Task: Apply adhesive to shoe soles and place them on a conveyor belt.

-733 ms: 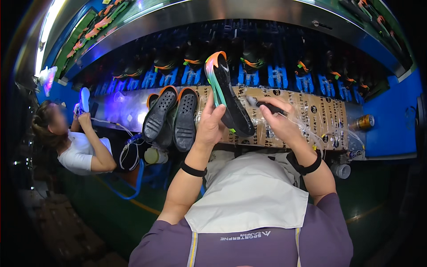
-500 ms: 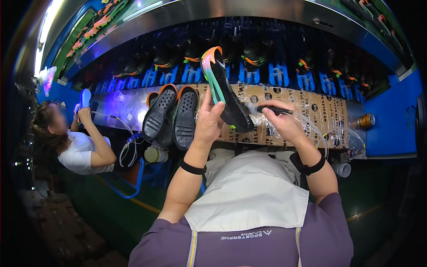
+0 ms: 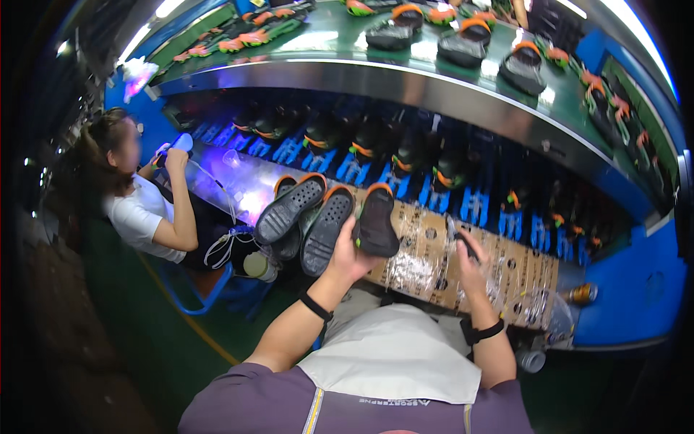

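Observation:
In my left hand [image 3: 350, 257] is a black shoe sole [image 3: 377, 223] with an orange upper end and a bit of green at its side; its dark inner face is turned up. My right hand [image 3: 473, 266] grips a black-handled brush [image 3: 467, 244] with a clear tube, apart from the sole and over the cardboard. Its tip is blurred. Just left of my left hand lean grey-black soles [image 3: 327, 233] with orange rims and small holes, one partly covering others.
Cardboard [image 3: 426, 253] covers the metal bench before me. Behind stand black shoes on blue holders [image 3: 353, 168]. Above runs a green conveyor [image 3: 340, 32] carrying soles. A person [image 3: 148, 210] at left holds a blue sole. A can [image 3: 580, 293] lies at the bench's right end.
The brush has come away from the sole and moved right with my right hand. My left hand has turned and lowered the sole. The view has swung, showing more conveyor.

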Demonstrator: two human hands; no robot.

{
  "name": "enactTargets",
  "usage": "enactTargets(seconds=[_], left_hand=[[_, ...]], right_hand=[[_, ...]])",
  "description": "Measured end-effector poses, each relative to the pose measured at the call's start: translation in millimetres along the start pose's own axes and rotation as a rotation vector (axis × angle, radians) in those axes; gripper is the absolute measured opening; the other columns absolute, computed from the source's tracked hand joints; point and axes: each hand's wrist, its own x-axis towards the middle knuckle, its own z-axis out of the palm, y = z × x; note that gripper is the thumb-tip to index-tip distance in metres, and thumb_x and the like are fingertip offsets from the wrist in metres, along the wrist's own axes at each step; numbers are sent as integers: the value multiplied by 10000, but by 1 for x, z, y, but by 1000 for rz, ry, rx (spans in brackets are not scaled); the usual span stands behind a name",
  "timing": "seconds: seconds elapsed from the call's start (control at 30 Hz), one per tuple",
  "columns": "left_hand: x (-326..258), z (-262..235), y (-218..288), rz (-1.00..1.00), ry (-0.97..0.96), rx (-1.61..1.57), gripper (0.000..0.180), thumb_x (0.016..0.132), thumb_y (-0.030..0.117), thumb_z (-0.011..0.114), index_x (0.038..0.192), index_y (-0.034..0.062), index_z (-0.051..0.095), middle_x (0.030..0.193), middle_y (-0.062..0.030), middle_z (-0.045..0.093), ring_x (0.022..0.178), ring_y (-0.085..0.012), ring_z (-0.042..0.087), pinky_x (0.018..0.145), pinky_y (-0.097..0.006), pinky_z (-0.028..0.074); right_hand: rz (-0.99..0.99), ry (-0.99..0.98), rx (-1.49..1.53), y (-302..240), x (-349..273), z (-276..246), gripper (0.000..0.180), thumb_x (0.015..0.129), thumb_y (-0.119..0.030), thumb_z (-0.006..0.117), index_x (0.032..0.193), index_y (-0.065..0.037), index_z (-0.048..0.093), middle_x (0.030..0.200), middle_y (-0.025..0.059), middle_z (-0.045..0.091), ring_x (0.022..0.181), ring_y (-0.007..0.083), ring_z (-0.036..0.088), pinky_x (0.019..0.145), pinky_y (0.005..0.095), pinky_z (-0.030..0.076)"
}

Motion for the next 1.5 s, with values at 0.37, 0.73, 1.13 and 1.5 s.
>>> enactTargets(seconds=[0.37, 0.73, 1.13, 1.5], left_hand=[[-6, 205, 128, 172, -948, 449, 908, 1032, 712, 340, 1550, -30, 416, 1393, -306, 597, 1254, -436, 632, 1066, -540, 530], [36, 186, 174, 1366, 33, 972, 464, 1042, 148, 639, 1430, -76, 518, 1317, -220, 647, 1147, -291, 689, 950, -377, 579], [102, 225, 309, 1331, 518, 2116, 942, 824, 516, 776, 1485, -76, 459, 1344, -328, 586, 1273, -450, 572, 1096, -506, 461], [176, 230, 396, 1554, 991, 2184, 500, 988, 417, 607, 1351, 74, 615, 1258, -297, 622, 1193, -449, 616, 1024, -635, 439]], right_hand=[[-93, 25, -94, 73, -13, 12, 357, 973, -153, 647, 1289, 1, 707, 1156, 196, 735, 1069, 323, 706, 986, 399, 521], [-168, 41, -137, 55, -12, 18, 331, 945, -125, 663, 1240, 17, 718, 1037, 204, 733, 949, 341, 714, 882, 413, 545], [-160, 51, -134, 67, -12, 22, 326, 954, -153, 672, 1229, 16, 719, 1073, 227, 737, 982, 364, 716, 905, 431, 546], [-96, 21, -166, 65, -13, 21, 366, 978, -175, 650, 1285, 21, 692, 1058, 192, 724, 972, 318, 703, 897, 403, 538]])
